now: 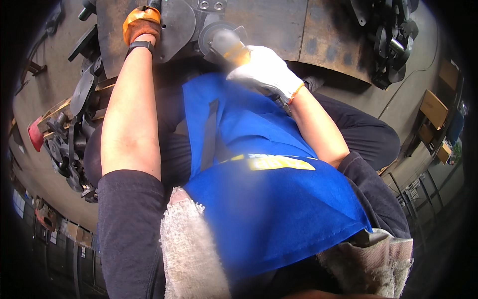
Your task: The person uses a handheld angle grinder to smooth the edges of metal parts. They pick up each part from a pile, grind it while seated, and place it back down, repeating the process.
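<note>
My left hand [142,24], in an orange and brown glove, is closed at the top edge around a dark round stub of a metal part. Beside it lies the part's flat grey steel plate [177,27] with a rounded edge. My right hand [266,72], in a white knit glove, grips an angle grinder [231,47] whose body is partly hidden by the glove and a blurred spot. The grinder's round disc and guard [206,37] are close to the plate's right side; contact cannot be made out.
A brown-stained metal worktable [328,37] spans the top. Dark metal parts [396,47] are heaped at its right end, and more metal parts [72,142] stand at my left near a red object [35,133]. Cardboard [433,109] lies far right. A blue apron [259,199] covers my lap.
</note>
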`<state>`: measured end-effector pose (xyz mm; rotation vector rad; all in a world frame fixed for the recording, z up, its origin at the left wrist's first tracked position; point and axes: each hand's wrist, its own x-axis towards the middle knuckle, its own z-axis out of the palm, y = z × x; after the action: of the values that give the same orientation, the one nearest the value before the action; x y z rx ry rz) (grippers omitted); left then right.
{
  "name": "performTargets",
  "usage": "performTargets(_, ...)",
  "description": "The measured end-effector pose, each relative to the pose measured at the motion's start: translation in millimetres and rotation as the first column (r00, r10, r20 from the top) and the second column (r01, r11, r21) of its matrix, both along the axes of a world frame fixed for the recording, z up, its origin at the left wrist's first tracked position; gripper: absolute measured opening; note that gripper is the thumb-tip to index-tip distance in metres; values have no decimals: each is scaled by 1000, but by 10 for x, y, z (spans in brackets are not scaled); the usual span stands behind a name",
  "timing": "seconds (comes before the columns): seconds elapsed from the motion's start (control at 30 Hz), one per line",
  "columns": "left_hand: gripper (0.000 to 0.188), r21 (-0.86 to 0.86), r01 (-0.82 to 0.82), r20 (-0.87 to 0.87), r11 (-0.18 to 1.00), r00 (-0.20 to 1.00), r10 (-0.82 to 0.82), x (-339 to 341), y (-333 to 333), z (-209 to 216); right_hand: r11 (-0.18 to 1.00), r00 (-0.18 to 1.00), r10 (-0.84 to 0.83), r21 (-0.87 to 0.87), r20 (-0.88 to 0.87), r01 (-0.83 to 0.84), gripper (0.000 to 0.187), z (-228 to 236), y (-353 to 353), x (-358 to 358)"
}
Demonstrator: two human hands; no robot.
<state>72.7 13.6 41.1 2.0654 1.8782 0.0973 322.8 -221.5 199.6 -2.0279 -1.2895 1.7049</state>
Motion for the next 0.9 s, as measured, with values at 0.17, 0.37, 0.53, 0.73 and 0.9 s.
performTargets(0.17,68,-28,-161,17,987,987,161,350,-192,541,996,999,4,86,39,-8,53,-241,-107,90)
performTargets(0.37,57,-20,-43,-63,999,997,42,180,-40,255,993,998,-55,105,-3,55,46,-224,-159,41)
performTargets(0.53,52,-48,-147,-20,988,989,146,307,-104,458,996,992,-55,-60,112,62,40,-73,-206,161)
performTargets(0.73,61,-37,-128,0,991,992,128,209,-28,296,991,992,-126,35,-9,126,37,-168,-292,142)
performTargets(0.9,67,-22,-129,6,991,992,129,161,-33,320,997,996,-74,-9,-45,74,37,-87,-223,98)
